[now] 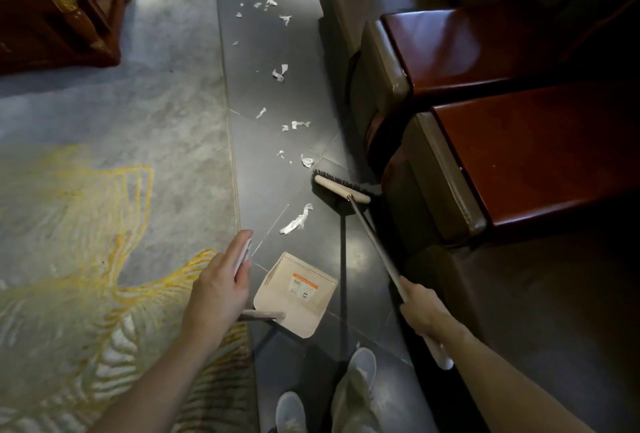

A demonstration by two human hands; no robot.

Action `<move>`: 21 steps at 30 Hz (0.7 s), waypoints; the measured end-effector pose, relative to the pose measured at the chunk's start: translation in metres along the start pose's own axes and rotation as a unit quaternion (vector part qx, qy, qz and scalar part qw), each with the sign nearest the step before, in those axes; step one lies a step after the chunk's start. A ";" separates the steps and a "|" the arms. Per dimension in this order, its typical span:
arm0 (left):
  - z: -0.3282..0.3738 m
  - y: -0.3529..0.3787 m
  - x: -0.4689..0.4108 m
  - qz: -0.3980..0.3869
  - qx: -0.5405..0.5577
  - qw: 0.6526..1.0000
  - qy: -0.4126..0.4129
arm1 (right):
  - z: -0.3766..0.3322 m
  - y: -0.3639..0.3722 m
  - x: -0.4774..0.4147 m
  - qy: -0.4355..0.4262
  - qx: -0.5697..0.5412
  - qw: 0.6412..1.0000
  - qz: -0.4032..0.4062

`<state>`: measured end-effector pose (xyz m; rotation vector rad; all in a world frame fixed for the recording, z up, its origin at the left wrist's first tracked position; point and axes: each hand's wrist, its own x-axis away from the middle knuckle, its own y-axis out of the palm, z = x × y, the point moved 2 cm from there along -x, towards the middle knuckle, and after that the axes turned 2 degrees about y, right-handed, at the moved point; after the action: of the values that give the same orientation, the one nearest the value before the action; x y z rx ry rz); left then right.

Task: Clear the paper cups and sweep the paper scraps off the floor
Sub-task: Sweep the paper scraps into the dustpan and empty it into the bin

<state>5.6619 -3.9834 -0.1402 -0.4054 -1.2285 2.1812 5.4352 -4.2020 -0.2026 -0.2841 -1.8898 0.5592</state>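
**Scraps Yet to Reach the Pan**

A strip of dark tiled floor [270, 190] ran between a pale grey-and-gold rug [121, 120] and two red-topped padded seats [519, 155]. White paper scraps lay strewn along the tiles, well off into the distance. No paper cups were in view.

The broom [341, 190] rested bristles-down against the nearer seat, with the right hand [420, 309] wrapped around its pole. The left hand [218, 287] had its fingers curled round the white grip of the dustpan [298, 294]. The pan sat on the tiles with its mouth facing the litter.

The pan looked empty (only a printed label showed inside). The longest scrap [296, 219] lay between broom and pan. Short, low strokes towards the pan would probably serve best, gathering the far pieces first. The pan's lip should be pressed flat, since light paper slips under or flutters off.
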 end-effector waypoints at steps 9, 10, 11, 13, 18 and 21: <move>0.008 0.000 0.004 -0.002 0.019 1.000 0.001 | 0.031 0.039 0.046 0.065 -0.147 0.987 -0.021; 0.008 0.000 0.004 -0.001 0.016 1.000 0.002 | 0.033 0.042 0.046 0.071 -0.162 0.984 -0.020; 0.009 -0.001 0.004 0.000 0.015 1.000 0.003 | 0.033 0.044 0.046 0.073 -0.178 0.981 -0.018; 0.012 -0.002 0.004 0.003 0.013 1.000 0.002 | 0.030 0.042 0.044 0.074 -0.207 0.976 -0.005; 0.003 -0.010 0.010 0.023 0.034 0.999 -0.016 | 0.004 0.010 0.028 0.038 -0.229 0.972 0.030; -0.011 -0.016 0.007 0.038 0.042 0.997 -0.060 | -0.018 -0.022 0.005 0.036 -0.222 0.974 0.028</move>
<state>5.6684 -3.9651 -0.1320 -0.2936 -1.1962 2.3434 5.4512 -4.2140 -0.1823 -0.6399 -1.9265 0.1525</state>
